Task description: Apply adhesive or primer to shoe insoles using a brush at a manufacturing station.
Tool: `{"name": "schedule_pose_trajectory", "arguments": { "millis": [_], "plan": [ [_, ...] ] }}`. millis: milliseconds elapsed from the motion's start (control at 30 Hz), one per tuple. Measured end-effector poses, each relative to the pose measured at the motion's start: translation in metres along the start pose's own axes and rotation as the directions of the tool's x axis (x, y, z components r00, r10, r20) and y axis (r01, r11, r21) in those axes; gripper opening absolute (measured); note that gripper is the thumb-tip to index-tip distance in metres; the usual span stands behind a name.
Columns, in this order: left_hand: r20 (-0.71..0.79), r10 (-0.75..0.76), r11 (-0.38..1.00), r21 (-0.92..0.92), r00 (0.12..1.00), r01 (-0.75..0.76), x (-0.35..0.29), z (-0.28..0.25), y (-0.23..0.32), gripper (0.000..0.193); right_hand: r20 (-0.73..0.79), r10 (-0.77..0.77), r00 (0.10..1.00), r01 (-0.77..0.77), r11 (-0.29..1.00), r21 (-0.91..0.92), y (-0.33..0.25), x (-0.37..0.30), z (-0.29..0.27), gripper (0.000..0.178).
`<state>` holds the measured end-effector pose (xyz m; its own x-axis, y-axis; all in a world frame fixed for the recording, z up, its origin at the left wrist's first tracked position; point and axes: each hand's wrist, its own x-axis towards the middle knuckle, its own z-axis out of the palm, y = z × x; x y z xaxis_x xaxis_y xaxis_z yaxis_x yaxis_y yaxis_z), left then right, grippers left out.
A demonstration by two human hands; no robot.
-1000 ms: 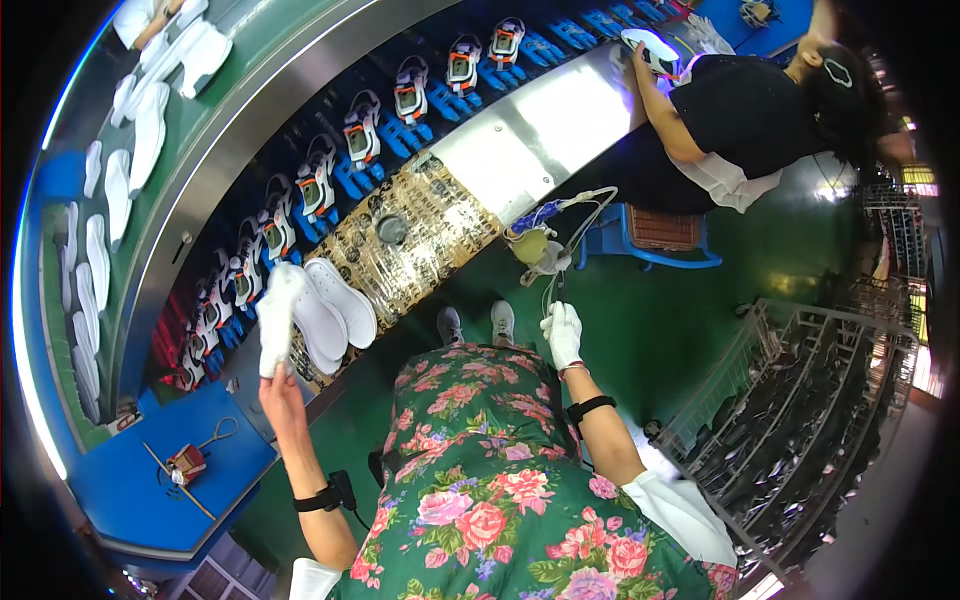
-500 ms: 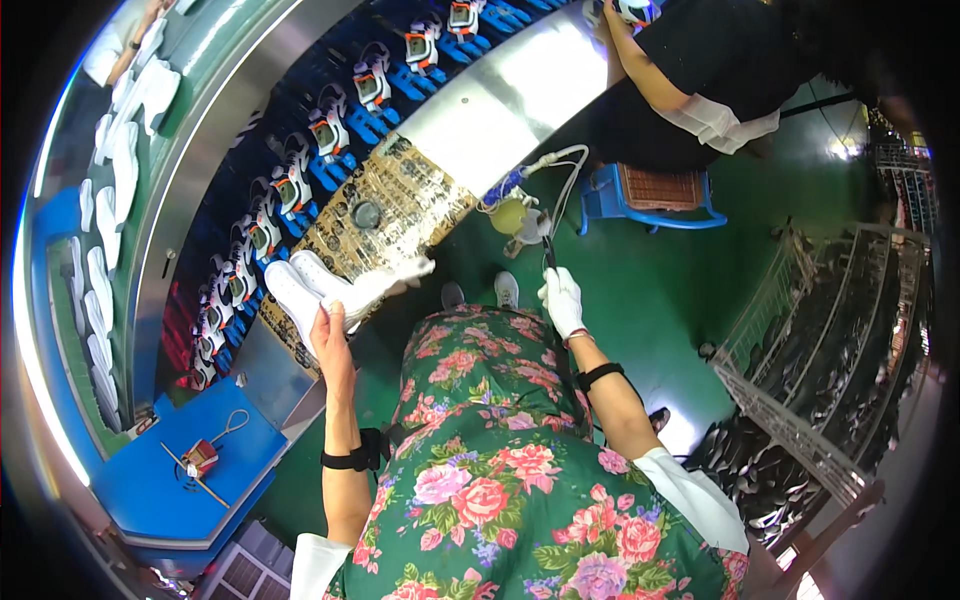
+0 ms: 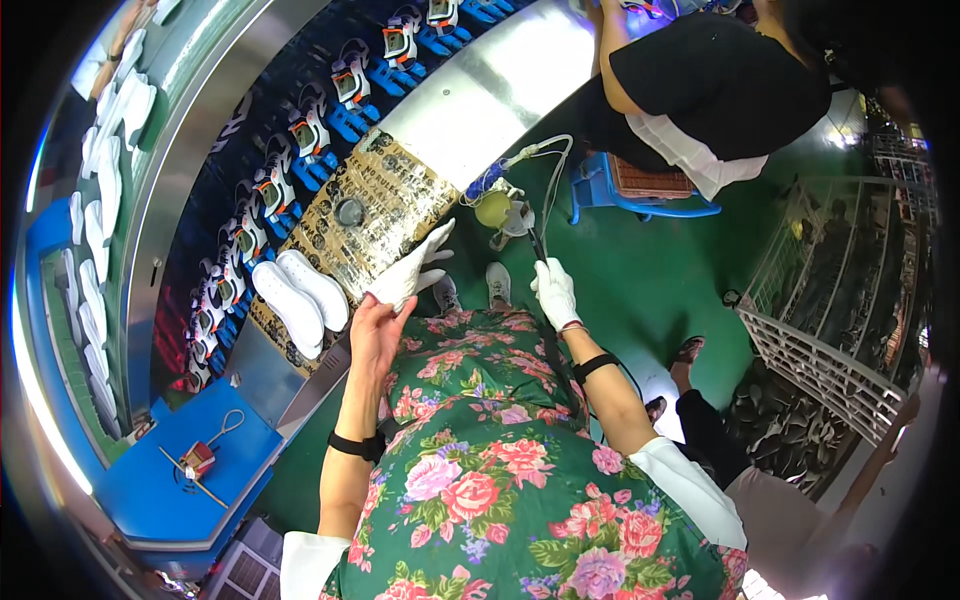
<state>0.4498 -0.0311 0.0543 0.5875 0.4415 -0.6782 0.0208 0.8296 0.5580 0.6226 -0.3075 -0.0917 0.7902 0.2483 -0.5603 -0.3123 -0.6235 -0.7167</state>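
My left hand point(image 3: 378, 325), bare at the wrist and thumb, has its fingers closed at the base of a limp white glove point(image 3: 408, 278). The glove's fingers splay toward the bench. Beside that hand, two white shoe soles point(image 3: 288, 308) lie side by side on the bench's near corner. My right hand point(image 3: 554, 292) wears a white glove and is closed round the dark handle of a thin tool point(image 3: 537, 244). The tool's far end meets a pale cup-like part next to a yellowish round container point(image 3: 492, 210); what its tip is like cannot be made out.
A tape-covered board point(image 3: 385, 215) bears a dark round dish point(image 3: 350, 212). Behind it runs a line of white-and-orange shoes point(image 3: 350, 80) on blue supports. A co-worker sits right of the bench by a blue stool point(image 3: 640, 190). Wire racks point(image 3: 820, 340) stand right, another person beside them.
My left hand has left the soles and moved right, nearer my body, with the white glove. The soles now lie alone on the bench. Another person has come into view at lower right.
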Motion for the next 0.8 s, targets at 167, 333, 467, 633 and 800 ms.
{"name": "schedule_pose_trajectory", "arguments": {
  "millis": [167, 333, 467, 633, 800],
  "plan": [
    [0.117, -0.025, 1.0, -0.007, 0.993, 0.026, 0.003, 0.022, 0.003, 0.058, -0.025, -0.064, 0.998, 0.062, 0.997, -0.047, 0.011, 0.003, -0.001, 0.032],
    [0.06, -0.063, 0.989, -0.129, 0.996, 0.07, 0.011, 0.028, -0.01, 0.048, -0.033, -0.066, 0.997, 0.065, 0.997, -0.028, 0.013, 0.002, -0.004, 0.032],
    [-0.01, -0.065, 0.992, -0.107, 0.998, 0.064, 0.017, 0.028, -0.026, 0.038, -0.032, -0.068, 0.997, 0.067, 0.998, -0.02, 0.015, 0.001, -0.005, 0.032],
    [-0.036, -0.093, 0.973, -0.216, 0.995, 0.083, 0.025, 0.019, -0.045, 0.03, -0.032, -0.073, 0.997, 0.072, 0.996, -0.049, 0.023, -0.002, -0.002, 0.031],
    [0.026, -0.094, 0.971, -0.218, 0.995, 0.097, 0.026, 0.013, -0.052, 0.029, -0.039, -0.106, 0.994, 0.106, 0.994, 0.002, 0.032, -0.005, -0.002, 0.031]
  ]
}}
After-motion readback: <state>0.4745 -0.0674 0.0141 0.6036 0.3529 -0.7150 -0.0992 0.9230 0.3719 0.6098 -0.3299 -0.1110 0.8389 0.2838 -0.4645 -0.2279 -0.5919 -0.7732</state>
